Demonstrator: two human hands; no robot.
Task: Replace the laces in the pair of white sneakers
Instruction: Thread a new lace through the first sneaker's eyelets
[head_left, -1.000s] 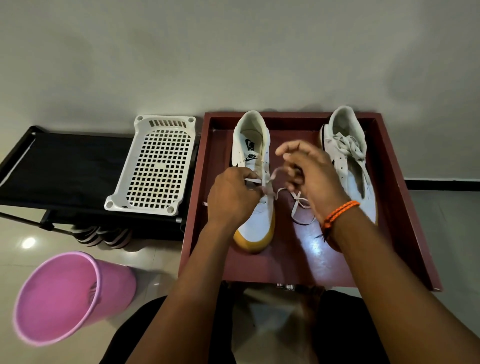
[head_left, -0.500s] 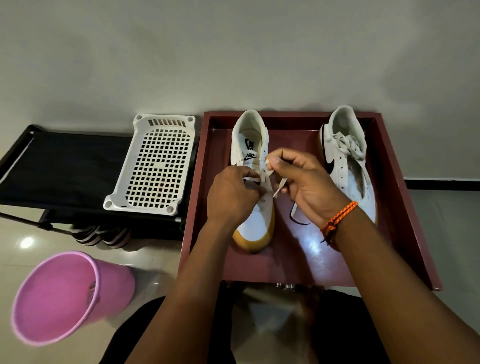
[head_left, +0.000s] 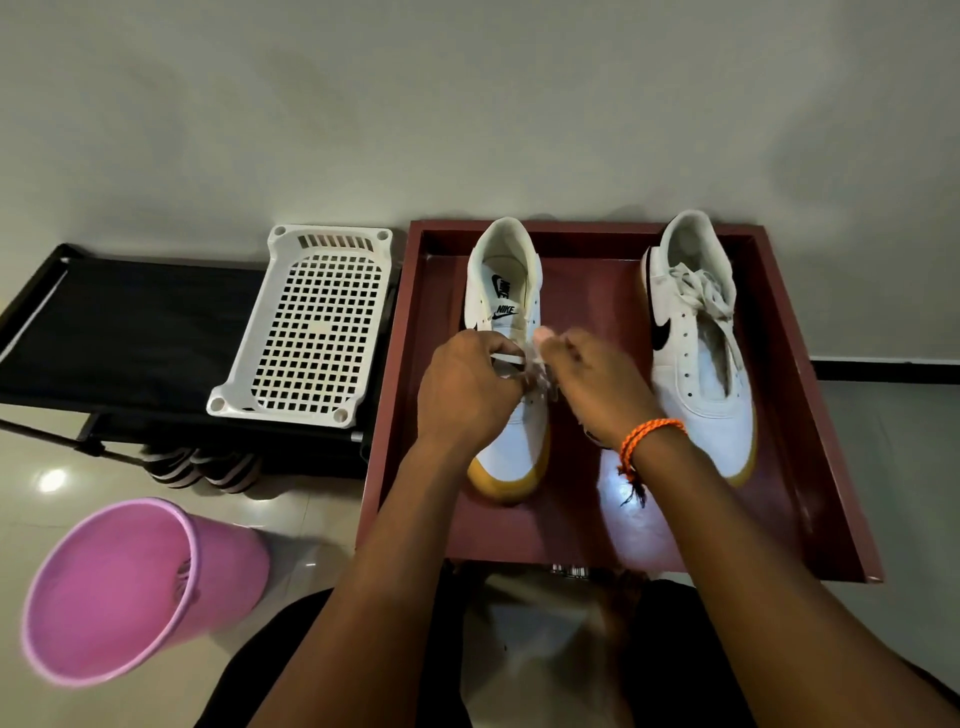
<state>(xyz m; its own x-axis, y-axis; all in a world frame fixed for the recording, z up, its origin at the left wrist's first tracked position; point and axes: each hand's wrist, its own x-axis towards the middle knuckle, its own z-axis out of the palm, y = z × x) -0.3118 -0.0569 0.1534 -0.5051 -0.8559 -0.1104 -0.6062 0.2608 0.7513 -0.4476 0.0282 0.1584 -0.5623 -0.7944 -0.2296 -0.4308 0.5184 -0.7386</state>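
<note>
Lacing the left white leather sneaker (head_left: 511, 415) in the dark red wooden tray (head_left: 810, 415).
Your left hand (head_left: 465, 389) is gripping the shoe's eyelet edge, probably steadying it, while your right hand (head_left: 597, 387) is pinching the flat white lace (head_left: 535, 364) there; the right-side sneaker (head_left: 698, 364) is waiting beside, well apart.

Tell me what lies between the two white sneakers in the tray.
In the head view, the right hand and its wrist with an orange bracelet lie between the left sneaker and right sneaker, over bare tray floor.
</note>
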